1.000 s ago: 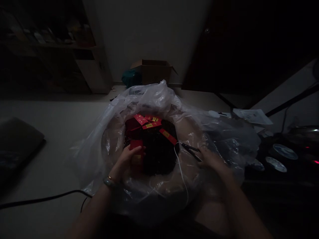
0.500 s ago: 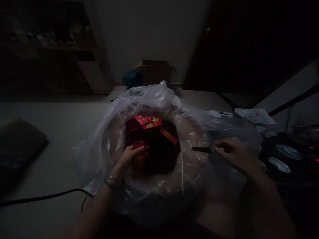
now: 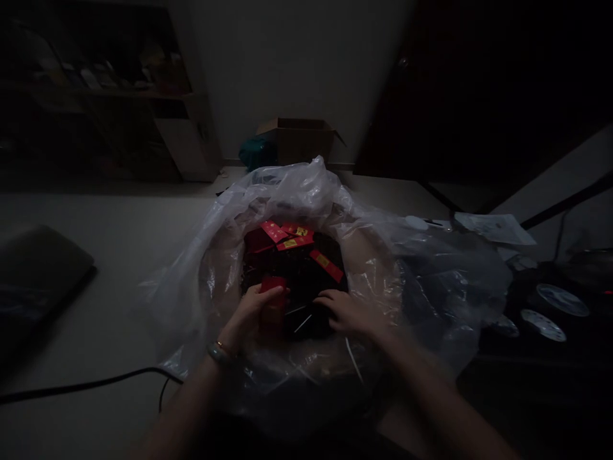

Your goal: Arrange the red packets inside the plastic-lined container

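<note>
A red packet (image 3: 271, 316) is gripped between the thumb and fingers of my left hand (image 3: 248, 313), at the near left of the opening. My right hand (image 3: 347, 311) is over the right side of the dark contents (image 3: 306, 262), its bent fingers and thumb apart. A glossy dark surface (image 3: 301, 322) with bright streaks lies between my hands; its kind is unclear. Several red packets (image 3: 294, 239) rest at the far side of the contents, with a single one (image 3: 326, 266) at the right. Clear plastic (image 3: 306, 185) surrounds everything. A white cord (image 3: 354, 361) hangs below my right wrist.
A carton (image 3: 304, 139) and a teal bag (image 3: 257, 153) stand by the wall. Round dials (image 3: 543, 324) show on dark equipment at the right. A black cable (image 3: 96, 383) runs along the floor at left, near a dark flat-topped object (image 3: 43, 275). The room is dim.
My right hand has moved left from the black-handled object beside the rim to above the dark contents. That object is no longer visible. My left hand still holds the red packet.
</note>
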### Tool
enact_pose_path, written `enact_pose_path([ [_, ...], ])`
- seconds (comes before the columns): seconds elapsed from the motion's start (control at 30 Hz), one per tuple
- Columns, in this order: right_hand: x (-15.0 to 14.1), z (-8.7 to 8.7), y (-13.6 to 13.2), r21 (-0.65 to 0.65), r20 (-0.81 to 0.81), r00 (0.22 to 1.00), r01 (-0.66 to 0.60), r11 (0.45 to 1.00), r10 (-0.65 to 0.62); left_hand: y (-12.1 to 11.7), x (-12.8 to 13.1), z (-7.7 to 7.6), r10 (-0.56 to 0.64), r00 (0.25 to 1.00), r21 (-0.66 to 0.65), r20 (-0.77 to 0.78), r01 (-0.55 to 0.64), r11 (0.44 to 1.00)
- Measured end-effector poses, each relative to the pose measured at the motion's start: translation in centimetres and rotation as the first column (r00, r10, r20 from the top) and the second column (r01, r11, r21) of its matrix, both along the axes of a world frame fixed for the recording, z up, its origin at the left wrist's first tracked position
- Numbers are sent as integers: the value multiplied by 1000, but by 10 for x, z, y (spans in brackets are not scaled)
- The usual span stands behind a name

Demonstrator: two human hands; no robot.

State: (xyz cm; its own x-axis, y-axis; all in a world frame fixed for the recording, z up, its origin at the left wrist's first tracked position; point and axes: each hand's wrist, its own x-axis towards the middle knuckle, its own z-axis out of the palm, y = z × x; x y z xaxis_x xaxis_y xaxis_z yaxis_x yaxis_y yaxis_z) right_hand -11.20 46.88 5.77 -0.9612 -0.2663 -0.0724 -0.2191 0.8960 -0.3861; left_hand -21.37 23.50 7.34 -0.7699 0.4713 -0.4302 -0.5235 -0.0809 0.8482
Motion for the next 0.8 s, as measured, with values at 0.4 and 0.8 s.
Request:
enact_pose_path([
  [0.4,-13,0,-9,-94,77,996,-33,995,40,0,0,-5,37,999,-32,-37,-38,999],
  [0.8,-29,65,-44,-77,48,969,245,967,-242,-1,0,-5,-17,992,-63,-129,9,998],
])
